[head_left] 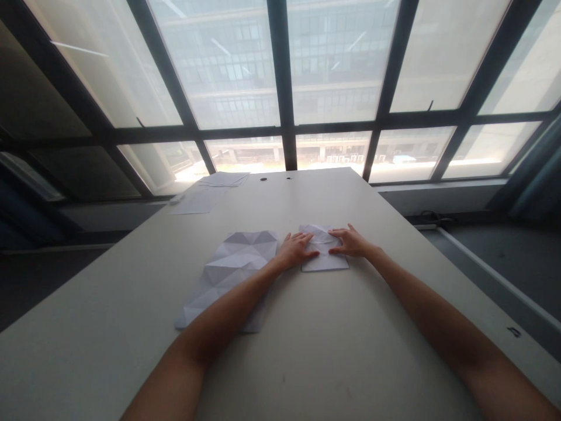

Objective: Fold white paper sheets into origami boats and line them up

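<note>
Through my remote feed, the small paper (325,263) sat just below right of centre, folded over, its top seemingly not yet flat. The left hand (296,251) and right hand (350,242) rested on it, fingers spread, neither clearly gripping. A creased sheet (239,257) lay open, lower left of centre.

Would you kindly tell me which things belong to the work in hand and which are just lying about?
In hand:
small folded white paper, touched by left hand and right hand

Apparently lying about:
large creased white paper sheet, perhaps related
flat white paper sheets, far left of the white table
</note>
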Motion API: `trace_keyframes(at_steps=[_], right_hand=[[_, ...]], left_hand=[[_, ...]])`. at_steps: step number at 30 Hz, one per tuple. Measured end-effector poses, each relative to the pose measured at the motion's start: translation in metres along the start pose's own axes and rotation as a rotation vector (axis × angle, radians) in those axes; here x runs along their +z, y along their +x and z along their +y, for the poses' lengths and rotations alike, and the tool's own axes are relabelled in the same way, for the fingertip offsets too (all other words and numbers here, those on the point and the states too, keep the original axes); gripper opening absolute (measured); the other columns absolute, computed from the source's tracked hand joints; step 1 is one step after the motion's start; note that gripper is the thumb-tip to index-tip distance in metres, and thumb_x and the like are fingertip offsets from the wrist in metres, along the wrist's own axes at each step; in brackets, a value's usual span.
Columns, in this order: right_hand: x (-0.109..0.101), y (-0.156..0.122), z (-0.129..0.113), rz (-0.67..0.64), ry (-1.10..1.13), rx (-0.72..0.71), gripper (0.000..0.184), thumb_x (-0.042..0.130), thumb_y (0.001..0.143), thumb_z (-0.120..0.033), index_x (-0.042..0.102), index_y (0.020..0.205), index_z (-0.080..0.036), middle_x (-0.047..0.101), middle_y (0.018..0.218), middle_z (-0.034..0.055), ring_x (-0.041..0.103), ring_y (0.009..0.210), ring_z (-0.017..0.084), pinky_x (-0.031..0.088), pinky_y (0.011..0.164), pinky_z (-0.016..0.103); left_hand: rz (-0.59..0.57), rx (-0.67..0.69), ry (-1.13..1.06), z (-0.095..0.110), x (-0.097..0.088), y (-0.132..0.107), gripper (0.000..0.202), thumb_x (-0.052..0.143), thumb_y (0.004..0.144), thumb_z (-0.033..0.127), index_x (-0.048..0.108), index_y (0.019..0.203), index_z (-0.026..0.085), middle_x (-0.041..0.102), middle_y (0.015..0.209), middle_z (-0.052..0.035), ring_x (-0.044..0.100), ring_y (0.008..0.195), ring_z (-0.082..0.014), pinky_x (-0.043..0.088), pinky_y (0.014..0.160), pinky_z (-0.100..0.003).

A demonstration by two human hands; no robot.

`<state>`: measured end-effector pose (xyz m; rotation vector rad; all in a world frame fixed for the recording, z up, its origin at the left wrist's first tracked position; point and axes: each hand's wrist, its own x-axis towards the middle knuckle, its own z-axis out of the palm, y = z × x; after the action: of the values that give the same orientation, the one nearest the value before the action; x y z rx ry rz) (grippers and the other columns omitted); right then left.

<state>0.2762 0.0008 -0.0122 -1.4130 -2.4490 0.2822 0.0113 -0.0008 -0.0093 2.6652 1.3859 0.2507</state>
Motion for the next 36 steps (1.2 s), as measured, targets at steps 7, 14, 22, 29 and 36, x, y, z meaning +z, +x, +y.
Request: trace_keyframes(at_steps=[7,14,22,29,36], right_hand=[[0.006,-0.005,-0.003,0.051,-0.009,-0.013,0.072,0.062,0.086,-0.061,0.047,0.149,-0.027,0.041,0.157,0.0109,0.033,0.146,0.033,0.011,0.120,0.059],[0.000,-0.006,-0.011,-0.097,0.075,-0.052,0.087,0.063,0.082,-0.067,0.040,0.154,-0.024,0.037,0.158,0.0128,0.031,0.147,0.033,0.003,0.121,0.058],[0.001,-0.005,-0.011,-0.049,0.042,-0.023,0.073,0.067,0.081,-0.062,0.053,0.144,-0.028,0.049,0.151,0.0100,0.041,0.142,0.034,0.005,0.120,0.060],[0.014,-0.002,-0.011,0.159,0.147,0.015,0.026,0.073,0.082,-0.038,0.075,0.107,-0.030,0.071,0.125,0.0046,0.061,0.124,0.030,0.021,0.119,0.060],[0.024,0.003,-0.013,0.255,0.206,-0.027,0.014,0.067,0.084,-0.020,0.078,0.090,-0.027,0.077,0.108,0.0044,0.069,0.111,0.025,0.030,0.115,0.057]], left_hand=[[-0.064,0.014,0.019,-0.002,0.006,-0.001,0.075,0.032,0.096,0.072,0.032,0.155,0.027,0.025,0.165,-0.0075,0.018,0.152,-0.0293,0.010,0.122,-0.054],[-0.097,0.037,-0.009,-0.004,0.003,0.000,0.086,0.039,0.090,0.077,0.027,0.157,0.025,0.023,0.165,-0.0083,0.014,0.153,-0.0303,0.007,0.121,-0.056],[0.001,0.018,-0.035,-0.003,-0.002,0.000,0.078,0.055,0.085,0.073,0.047,0.148,0.028,0.044,0.156,-0.0058,0.034,0.146,-0.0301,0.021,0.121,-0.050],[0.161,0.022,-0.205,-0.014,0.004,0.005,0.034,0.069,0.087,0.047,0.075,0.115,0.028,0.070,0.125,-0.0024,0.062,0.119,-0.0244,0.043,0.110,-0.035],[0.280,0.082,-0.345,-0.022,0.016,0.010,0.012,0.071,0.086,0.025,0.081,0.094,0.026,0.076,0.109,-0.0023,0.070,0.100,-0.0196,0.051,0.098,-0.032]])
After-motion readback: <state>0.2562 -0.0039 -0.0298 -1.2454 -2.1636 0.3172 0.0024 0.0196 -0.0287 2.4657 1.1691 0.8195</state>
